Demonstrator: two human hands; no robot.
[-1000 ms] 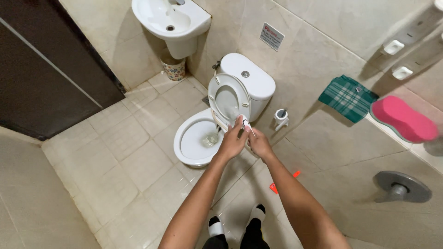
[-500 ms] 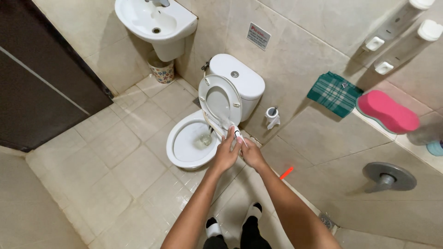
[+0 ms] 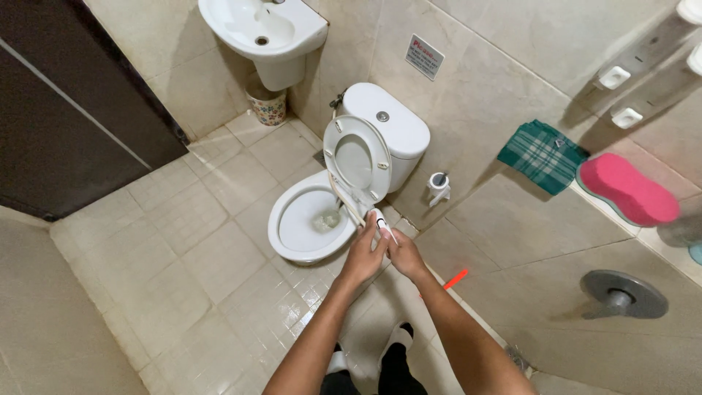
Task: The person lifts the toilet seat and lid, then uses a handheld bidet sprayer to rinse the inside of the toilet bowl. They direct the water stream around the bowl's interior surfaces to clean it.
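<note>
My left hand (image 3: pixel 365 256) and my right hand (image 3: pixel 406 256) meet in front of me, both closed around a small white handle-like object (image 3: pixel 380 221) with a dark mark on it. A thin hose seems to run from it toward the toilet. Just beyond the hands stands a white toilet (image 3: pixel 314 223) with its seat and lid (image 3: pixel 358 161) raised against the cistern (image 3: pixel 391 121). Water sits in the bowl.
A white wall basin (image 3: pixel 267 29) hangs at the top left, with a patterned bin (image 3: pixel 269 108) below it. A dark door (image 3: pixel 66 110) is on the left. A toilet-roll holder (image 3: pixel 439 183), green checked cloth (image 3: pixel 542 155), pink sponge (image 3: pixel 629 189) and grey wall fitting (image 3: pixel 621 294) are on the right wall.
The view has shifted, so the toilet and my hands sit lower and further left than before. My hands stay together on the white object.
</note>
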